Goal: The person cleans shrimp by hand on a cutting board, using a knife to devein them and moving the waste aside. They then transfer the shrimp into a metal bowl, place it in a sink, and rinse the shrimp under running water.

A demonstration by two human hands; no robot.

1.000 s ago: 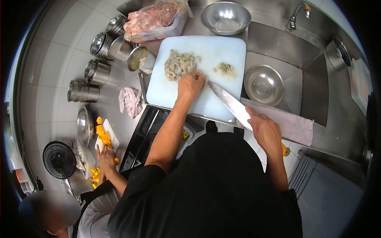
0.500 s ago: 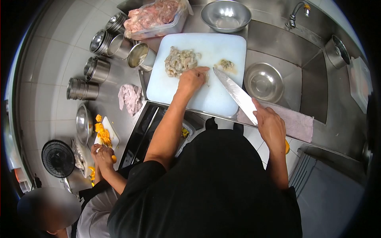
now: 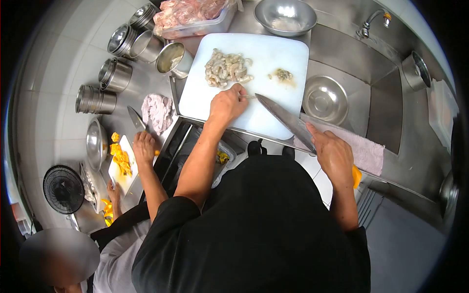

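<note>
On a white cutting board lies a heap of peeled shrimp. A small wet pile of dark scraps sits to its right. My left hand is just below the heap, fingers pinched on a small pale shrimp, mostly hidden by the fingers. My right hand grips a large chef's knife with an orange handle. Its blade points up and left, the tip close beside the shrimp at my left fingertips.
A steel bowl stands behind the board, and another bowl sits in the sink. Meat fills a plastic tub. At left, a co-worker's hand holds a knife near orange pieces.
My left hand has drawn back toward me from the heap, its extended finger now curled into a pinch. The knife has shifted slightly left and nearer. The co-worker's hands have separated.
</note>
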